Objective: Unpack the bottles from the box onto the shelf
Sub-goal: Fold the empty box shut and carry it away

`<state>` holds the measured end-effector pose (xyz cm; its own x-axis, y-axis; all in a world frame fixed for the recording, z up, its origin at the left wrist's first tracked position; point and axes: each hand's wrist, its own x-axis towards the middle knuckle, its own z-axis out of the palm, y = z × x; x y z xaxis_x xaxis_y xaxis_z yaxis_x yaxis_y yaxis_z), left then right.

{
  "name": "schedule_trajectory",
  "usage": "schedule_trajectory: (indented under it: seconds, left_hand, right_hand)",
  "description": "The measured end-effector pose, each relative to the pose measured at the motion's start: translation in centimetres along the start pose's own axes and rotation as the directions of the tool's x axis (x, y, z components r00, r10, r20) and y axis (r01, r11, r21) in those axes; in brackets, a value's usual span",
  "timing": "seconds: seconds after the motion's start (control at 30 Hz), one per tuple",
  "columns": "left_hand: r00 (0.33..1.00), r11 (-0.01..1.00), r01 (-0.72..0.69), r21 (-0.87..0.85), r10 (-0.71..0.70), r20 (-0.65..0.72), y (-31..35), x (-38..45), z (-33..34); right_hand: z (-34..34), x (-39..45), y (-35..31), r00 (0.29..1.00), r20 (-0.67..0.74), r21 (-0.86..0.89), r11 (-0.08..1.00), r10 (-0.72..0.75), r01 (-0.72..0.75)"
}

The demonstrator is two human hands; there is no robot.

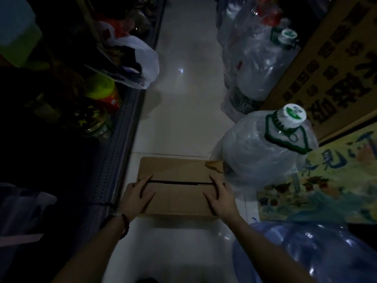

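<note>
A brown cardboard box (179,188) lies on the pale floor between a dark shelf (114,144) on the left and large water jugs on the right. Its top flaps are closed, with a dark slit running across where they meet. My left hand (138,198) rests flat on the near flap at the left, fingers spread and reaching the slit. My right hand (221,198) rests flat on the near flap at the right, fingers also at the slit. No bottles from inside the box are visible.
The shelf holds jars with a green lid (100,88) and a white plastic bag (140,58). Bagged water jugs (263,152) stand right of the box, more farther back (255,58). A blue jug (302,252) is near my right arm. Printed cartons (336,68) line the right wall.
</note>
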<state>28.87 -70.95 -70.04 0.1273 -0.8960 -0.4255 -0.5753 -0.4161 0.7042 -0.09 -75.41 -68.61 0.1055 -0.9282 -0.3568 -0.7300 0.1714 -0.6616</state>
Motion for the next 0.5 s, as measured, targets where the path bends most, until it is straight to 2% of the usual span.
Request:
schedule_trajectory:
  seconds: [0.17, 0.4, 0.5]
  left_hand:
    - [1.0, 0.998, 0.024, -0.055, -0.024, 0.006, -2.6, 1.1, 2.4]
    - [0.999, 0.999, 0.043, 0.003, -0.043, 0.023, -5.0, 1.8, 4.3]
    - [0.998, 0.999, 0.045, -0.002, -0.045, -0.042, -4.6, 1.7, 5.1]
  right_hand:
    - [2.8, 1.1, 2.7, 1.0, -0.012, 0.012, 1.0, -0.011, 0.011]
    - [5.0, 1.3, 4.9, 0.999, -0.02, 0.025, 0.999, -0.028, 0.029]
    - [5.5, 1.6, 5.4, 0.999, -0.031, 0.034, 0.999, -0.03, 0.032]
